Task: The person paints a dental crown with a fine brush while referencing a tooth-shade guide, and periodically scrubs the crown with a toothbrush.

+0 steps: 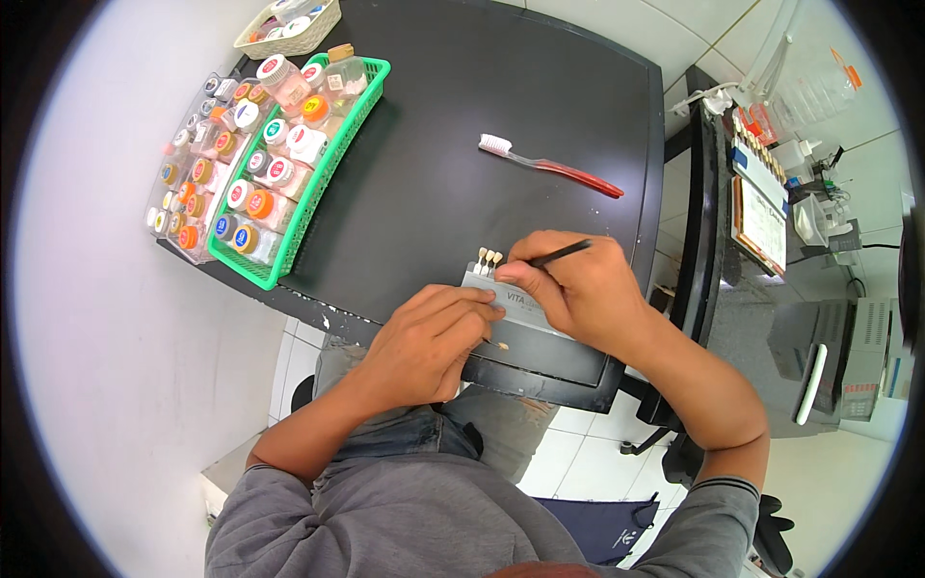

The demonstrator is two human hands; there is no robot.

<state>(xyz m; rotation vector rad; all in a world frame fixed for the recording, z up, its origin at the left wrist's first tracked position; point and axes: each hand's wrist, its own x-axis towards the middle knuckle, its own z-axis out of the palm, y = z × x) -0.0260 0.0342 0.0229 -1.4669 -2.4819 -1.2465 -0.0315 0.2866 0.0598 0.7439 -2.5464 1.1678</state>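
My right hand [578,289] is closed around a slim black-handled tool [562,253]. Its working end is hidden behind my fingers, over a grey dental shade guide [551,316]. Several tooth-shaped shade tabs [488,258] stand up from the guide's far left edge. My left hand [438,332] is closed, with fingertips touching the guide's left end. From its lower fingers a thin stem sticks out, carrying a small yellowish tooth-shaped piece [503,346] above the near part of the table.
A red-handled toothbrush [568,173] lies on the black table [434,125]. At left, a green basket [332,169] holds several capped jars beside a clear jar rack [159,207]. A cream basket [318,29] stands behind. At right, a dark side counter carries a clipboard [761,223].
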